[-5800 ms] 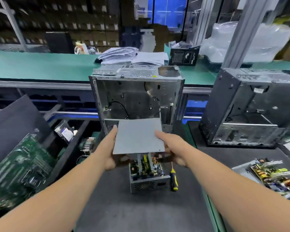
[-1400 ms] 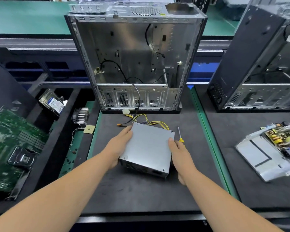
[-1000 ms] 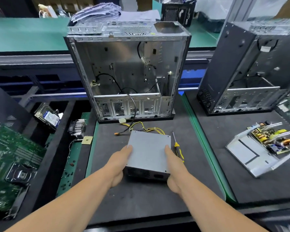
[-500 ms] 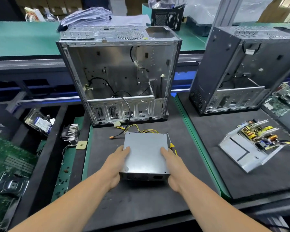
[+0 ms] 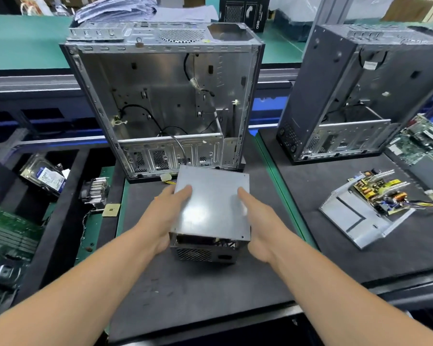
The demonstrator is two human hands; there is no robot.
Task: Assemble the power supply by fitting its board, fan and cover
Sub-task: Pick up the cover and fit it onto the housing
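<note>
fingers (image 5: 185, 191) clamp power supply (image 5: 211, 206), vent toward wearer.

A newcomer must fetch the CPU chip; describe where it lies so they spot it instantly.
Start at the open silver computer case standing mid-bench. Down-left of it, on the green strip beside the black mat, lies the CPU chip: a small, flat, gold-tan square, just below the finned heatsink.

Green workbench (image 5: 23, 43) behind black mat (image 5: 198, 290)
</note>
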